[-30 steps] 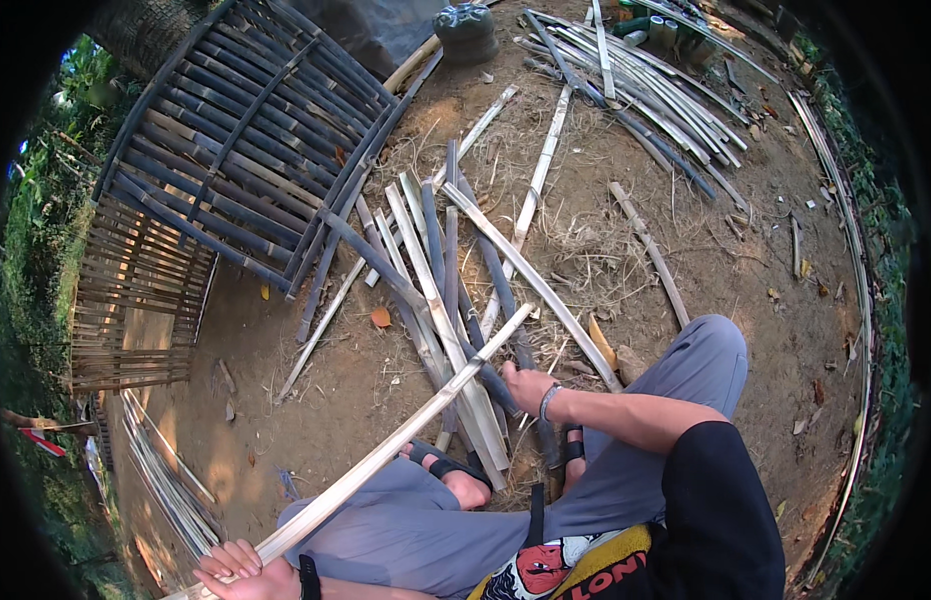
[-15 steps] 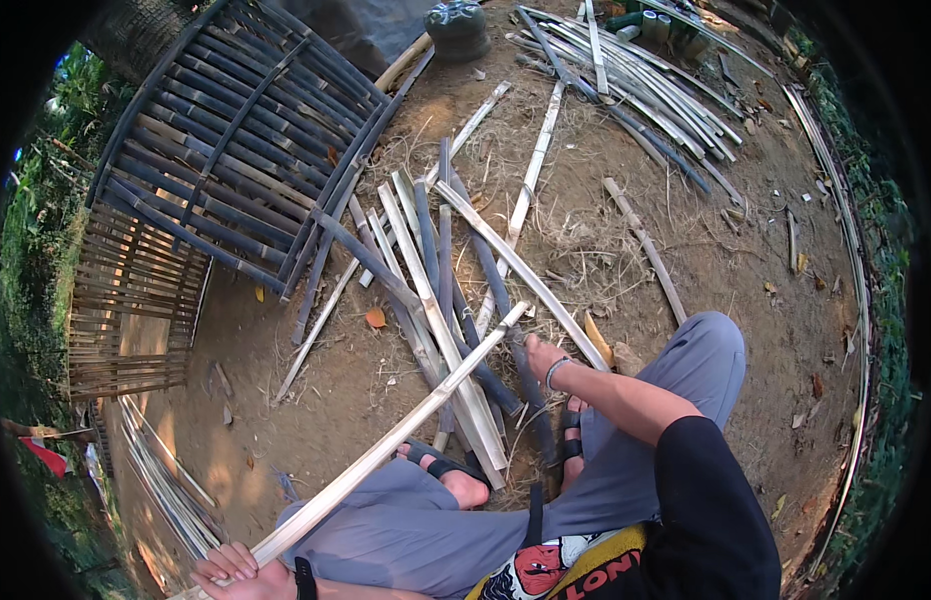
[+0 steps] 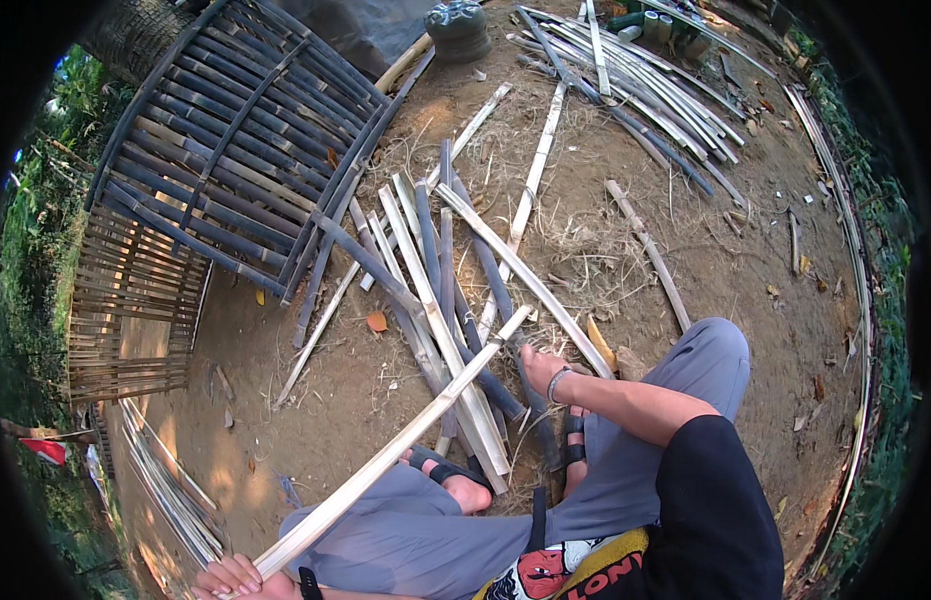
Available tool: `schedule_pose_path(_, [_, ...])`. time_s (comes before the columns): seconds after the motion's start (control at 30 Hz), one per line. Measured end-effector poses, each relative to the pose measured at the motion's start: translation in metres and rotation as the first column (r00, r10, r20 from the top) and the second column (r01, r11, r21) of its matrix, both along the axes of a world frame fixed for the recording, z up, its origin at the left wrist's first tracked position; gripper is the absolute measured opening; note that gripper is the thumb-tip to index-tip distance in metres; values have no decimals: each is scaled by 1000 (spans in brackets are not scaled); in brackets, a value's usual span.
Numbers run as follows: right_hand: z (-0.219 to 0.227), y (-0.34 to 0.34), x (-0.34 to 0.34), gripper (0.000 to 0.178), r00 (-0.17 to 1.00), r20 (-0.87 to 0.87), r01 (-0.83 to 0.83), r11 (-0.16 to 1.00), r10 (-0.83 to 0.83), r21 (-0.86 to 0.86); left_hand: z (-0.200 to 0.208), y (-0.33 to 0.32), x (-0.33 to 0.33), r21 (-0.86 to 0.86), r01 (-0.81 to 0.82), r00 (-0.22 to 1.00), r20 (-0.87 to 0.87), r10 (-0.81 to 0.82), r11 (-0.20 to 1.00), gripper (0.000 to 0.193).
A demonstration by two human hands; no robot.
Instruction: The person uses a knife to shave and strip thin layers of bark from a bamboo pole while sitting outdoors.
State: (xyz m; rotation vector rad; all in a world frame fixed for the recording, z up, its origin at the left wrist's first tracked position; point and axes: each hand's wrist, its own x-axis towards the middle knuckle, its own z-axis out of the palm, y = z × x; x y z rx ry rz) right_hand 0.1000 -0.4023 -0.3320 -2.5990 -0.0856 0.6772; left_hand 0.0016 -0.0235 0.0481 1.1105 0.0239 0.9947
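While the left hand (image 3: 231,578) wraps its near end, likely to steady it, the bamboo strip (image 3: 386,445) slants toward the right hand (image 3: 542,371), seemingly curled, its hold unclear

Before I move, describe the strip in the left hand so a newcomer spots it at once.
Find the grey trousers at the bottom. Over their left leg, a long, pale strip slants up and rightward from the left hand. Unlike the strips heaped on the ground, this one is held.
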Motion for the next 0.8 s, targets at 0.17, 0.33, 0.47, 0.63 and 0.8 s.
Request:
schedule_pose_path(0.17, [-66, -37, 15, 27, 995, -57, 70, 991, -77, -110, -1, -5, 8, -36, -33, 999, -11, 33, 999, 42])
schedule_pose_path(0.33, [6, 9, 13, 25, 1000, -30, 5, 998, -4, 58, -1, 15, -2, 34, 61, 998, 17, -62, 998, 42])
schedule_pose_path(0.47, [20, -16, 18, 25, 997, 44, 64, 997, -66, 53, -2, -7, 5, -23, -19, 1000, -4, 19, 1000, 41])
schedule_pose_path(0.63, [211, -30, 35, 33, 951, 274, 123, 988, -144, 95, 8, -17, -10, -79, 12, 1000, -20, -14, 997, 48])
schedule_pose_path(0.8, [313, -139, -19, 30, 675, 276, 378, 642, -684, 668, 0, -6, -6, -80, 103, 988, 121, -93, 991, 39])
